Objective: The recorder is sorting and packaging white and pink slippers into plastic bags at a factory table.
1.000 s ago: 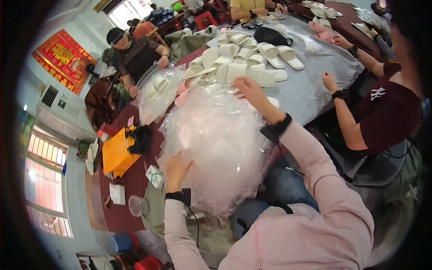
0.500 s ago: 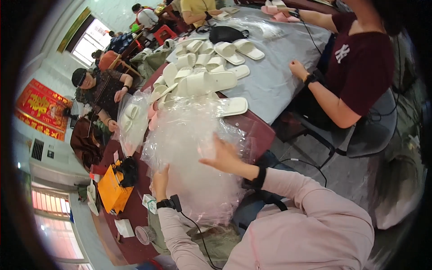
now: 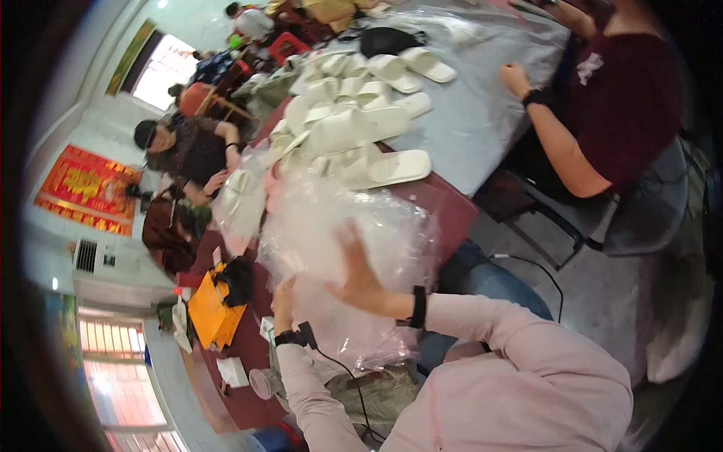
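Note:
A spread of clear plastic bags [image 3: 324,226] lies in front of me, crinkled and shiny, partly over the dark red table and toward my lap. My left hand [image 3: 284,303] is closed at the left edge of the bags, its fingers partly hidden. Above the middle of the bags, my right hand [image 3: 360,275] has its fingers spread and slightly blurred. Nothing shows in its grasp. Just beyond the bags lies a heap of cream slippers [image 3: 346,128], with one slipper [image 3: 392,168] close to the far edge of the plastic.
At the left stand an orange box [image 3: 213,309] and a clear round tub [image 3: 262,383]. A person [image 3: 188,158] across the table handles bagged slippers [image 3: 239,196]. To the right sits a person in a maroon shirt [image 3: 621,113]. A black cable [image 3: 346,369] trails from my left wrist.
The whole view has shifted, moving the scene slightly right. My right hand has lifted its fingers more upright over the bags. My left hand stays at their edge.

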`<state>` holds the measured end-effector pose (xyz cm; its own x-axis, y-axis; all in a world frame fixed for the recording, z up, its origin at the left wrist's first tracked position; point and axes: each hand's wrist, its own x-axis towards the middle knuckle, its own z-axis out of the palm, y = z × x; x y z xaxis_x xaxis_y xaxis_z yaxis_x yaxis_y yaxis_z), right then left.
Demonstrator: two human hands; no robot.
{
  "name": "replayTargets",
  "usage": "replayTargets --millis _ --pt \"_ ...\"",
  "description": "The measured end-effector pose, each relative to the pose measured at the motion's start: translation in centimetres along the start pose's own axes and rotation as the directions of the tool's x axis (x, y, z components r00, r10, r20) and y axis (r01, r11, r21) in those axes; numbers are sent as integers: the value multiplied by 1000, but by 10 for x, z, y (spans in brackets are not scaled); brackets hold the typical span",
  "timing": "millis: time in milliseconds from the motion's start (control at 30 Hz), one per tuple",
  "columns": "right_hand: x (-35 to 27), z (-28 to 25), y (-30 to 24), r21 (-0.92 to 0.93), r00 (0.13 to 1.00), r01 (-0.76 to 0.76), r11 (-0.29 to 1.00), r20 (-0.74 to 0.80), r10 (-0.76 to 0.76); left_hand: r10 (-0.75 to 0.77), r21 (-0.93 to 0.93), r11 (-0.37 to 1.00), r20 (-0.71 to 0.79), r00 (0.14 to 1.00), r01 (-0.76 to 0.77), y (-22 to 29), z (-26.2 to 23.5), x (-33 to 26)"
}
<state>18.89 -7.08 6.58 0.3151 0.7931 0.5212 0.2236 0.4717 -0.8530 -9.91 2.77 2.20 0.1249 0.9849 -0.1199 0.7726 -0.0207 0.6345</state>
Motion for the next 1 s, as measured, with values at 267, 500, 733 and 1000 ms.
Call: replayTargets --millis 267,500,733,1000 --pt "11 -30 46 62 732 -667 742 -132 669 -204 196 954 -125 971 225 120 13 -27" --pt "41 -28 27 334 460 -886 321 558 690 -201 -126 978 -331 922 168 28 15 -22" --pt "23 21 1 -321 868 -335 886 261 423 -33 360 927 -206 978 107 -8 -5 -25" --pt "45 -6 -25 167 678 -600 782 625 387 -163 -471 877 -99 982 98 44 -11 -69"
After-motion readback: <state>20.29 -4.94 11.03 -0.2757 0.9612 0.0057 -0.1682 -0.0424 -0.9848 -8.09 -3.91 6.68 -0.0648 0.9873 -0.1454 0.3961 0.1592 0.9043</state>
